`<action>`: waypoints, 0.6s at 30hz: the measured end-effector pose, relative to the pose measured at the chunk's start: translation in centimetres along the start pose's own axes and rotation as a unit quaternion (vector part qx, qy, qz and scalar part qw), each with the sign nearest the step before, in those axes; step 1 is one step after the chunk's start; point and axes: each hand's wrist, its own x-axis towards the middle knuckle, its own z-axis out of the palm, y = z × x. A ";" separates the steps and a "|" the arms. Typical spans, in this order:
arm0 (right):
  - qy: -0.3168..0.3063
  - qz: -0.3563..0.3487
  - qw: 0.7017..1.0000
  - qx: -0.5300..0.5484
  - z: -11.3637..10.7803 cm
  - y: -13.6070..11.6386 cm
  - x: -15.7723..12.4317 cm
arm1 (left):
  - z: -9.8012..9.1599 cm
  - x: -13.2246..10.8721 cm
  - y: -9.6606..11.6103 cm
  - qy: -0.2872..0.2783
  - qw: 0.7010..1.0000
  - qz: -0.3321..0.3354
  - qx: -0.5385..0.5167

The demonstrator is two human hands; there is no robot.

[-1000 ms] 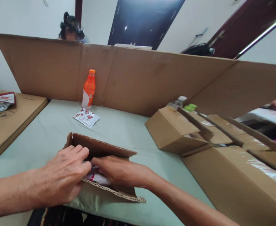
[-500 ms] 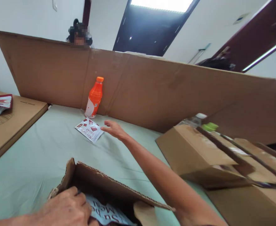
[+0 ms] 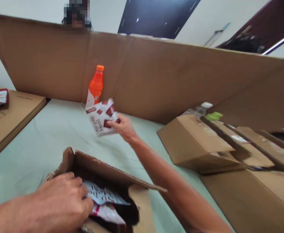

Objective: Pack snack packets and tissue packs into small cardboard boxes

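Note:
My right hand [image 3: 122, 127] is stretched out over the pale green table [image 3: 35, 142] and grips a white and red sachet [image 3: 102, 117], lifted off the surface. My left hand [image 3: 61, 200] rests on the near edge of an open cardboard box [image 3: 103, 174] at the bottom, its fingers curled on white packets [image 3: 105, 199] inside. An orange bottle [image 3: 95, 86] stands just behind the lifted sachet.
A tall cardboard wall [image 3: 156, 81] closes off the far side; a person's head shows above it. Open cardboard boxes [image 3: 205, 145] crowd the right, with two bottle caps [image 3: 211, 111] behind. A flat carton [image 3: 8, 113] with a packet lies at the left.
My right hand left the box, reached to the sachet lying on the table, then picked it up. My left hand stayed on the box and its packets.

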 end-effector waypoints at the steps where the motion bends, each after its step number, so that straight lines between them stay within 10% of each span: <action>1: 0.043 -0.017 0.999 0.009 -1.8 -1.4 -1.9 | -0.6 0.0 0.2 -0.016 1.000 -0.007 -0.009; 5: 0.295 -0.231 0.927 0.026 -7.8 -7.8 -10.3 | -1.6 0.4 0.6 -0.074 0.997 -0.027 0.010; 7: 0.303 -0.244 0.918 -0.072 -8.8 -10.3 -14.5 | -1.6 0.6 0.7 -0.085 0.995 -0.027 0.034; 13: -0.027 -0.390 0.883 -0.260 -5.3 -10.6 -19.4 | -1.1 0.3 0.5 -0.045 0.997 -0.002 0.057; 18: -0.249 -0.248 0.813 -0.465 -0.9 -9.4 -17.8 | -0.2 -0.3 0.5 -0.020 0.994 0.011 0.106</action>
